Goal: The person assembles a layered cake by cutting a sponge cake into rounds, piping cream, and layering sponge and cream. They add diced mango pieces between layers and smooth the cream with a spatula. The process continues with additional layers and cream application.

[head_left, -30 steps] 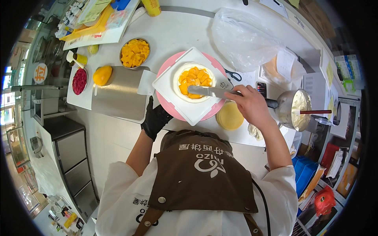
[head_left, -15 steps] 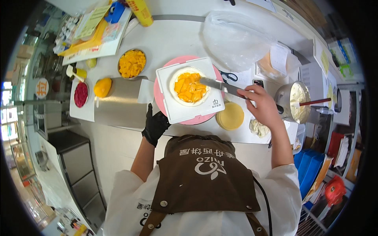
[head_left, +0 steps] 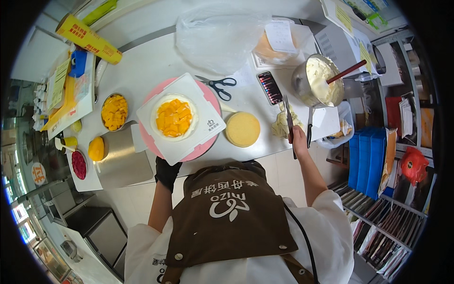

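My right hand (head_left: 299,138) is bare and closed round a palette knife (head_left: 287,111). Its blade points away from me, over a crumpled cream-coloured cloth or bag (head_left: 282,124). In a black glove, my left hand (head_left: 167,172) is at the near edge of the pink turntable (head_left: 208,150); its fingers are mostly hidden there. On the turntable lies a white square cake board (head_left: 201,134), tilted corner-wise. A round cream-covered cake layer (head_left: 156,110) sits on it, topped with mango pieces (head_left: 174,118). A plain round sponge layer (head_left: 242,129) lies right of the turntable.
A metal bowl of cream (head_left: 321,78) with a red-handled spatula (head_left: 347,71) stands at right. Near it are a phone (head_left: 269,88), scissors (head_left: 220,86) and a black-handled knife (head_left: 309,130). Leftward are a mango bowl (head_left: 114,112), a whole mango (head_left: 96,149) and red fruit (head_left: 79,165).
My right hand has carried the palette knife from the cake to the crumpled cloth or bag at right. My left hand stays by the turntable. The whole view has shifted right.
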The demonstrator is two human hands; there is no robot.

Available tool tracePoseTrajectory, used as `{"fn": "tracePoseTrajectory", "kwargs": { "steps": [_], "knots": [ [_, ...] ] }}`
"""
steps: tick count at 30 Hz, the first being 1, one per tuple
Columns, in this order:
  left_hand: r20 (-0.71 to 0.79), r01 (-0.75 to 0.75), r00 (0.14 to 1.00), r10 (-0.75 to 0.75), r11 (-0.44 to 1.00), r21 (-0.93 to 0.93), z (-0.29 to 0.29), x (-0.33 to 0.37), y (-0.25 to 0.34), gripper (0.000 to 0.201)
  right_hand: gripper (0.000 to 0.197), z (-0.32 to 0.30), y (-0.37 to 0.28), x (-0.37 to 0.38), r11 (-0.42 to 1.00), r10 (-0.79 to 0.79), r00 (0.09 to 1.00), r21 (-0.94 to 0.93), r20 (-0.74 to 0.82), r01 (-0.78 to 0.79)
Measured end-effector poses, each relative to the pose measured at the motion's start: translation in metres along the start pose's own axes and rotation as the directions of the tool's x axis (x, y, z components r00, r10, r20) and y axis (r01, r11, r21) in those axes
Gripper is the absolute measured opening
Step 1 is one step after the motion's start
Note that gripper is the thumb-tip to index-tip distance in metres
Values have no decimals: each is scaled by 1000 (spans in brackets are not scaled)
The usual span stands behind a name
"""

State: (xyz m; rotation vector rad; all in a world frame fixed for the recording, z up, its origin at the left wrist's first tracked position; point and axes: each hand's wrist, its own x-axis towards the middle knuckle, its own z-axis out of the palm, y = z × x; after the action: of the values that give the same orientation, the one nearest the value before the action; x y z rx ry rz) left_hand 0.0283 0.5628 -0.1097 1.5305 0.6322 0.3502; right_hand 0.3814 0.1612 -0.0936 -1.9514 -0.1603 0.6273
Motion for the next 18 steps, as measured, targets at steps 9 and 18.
{"fn": "tracePoseTrajectory", "kwargs": {
  "steps": [9,18],
  "knots": [
    [82,202,971,-226,951,234,-17,-14,-85,41,17,-2,46,32,605,-534,827,-762,-174,230],
    [35,298,953,-300,953,63,-8,-12,-96,48,41,88,-45,76,669,-538,822,-500,186,551]
  ]
}}
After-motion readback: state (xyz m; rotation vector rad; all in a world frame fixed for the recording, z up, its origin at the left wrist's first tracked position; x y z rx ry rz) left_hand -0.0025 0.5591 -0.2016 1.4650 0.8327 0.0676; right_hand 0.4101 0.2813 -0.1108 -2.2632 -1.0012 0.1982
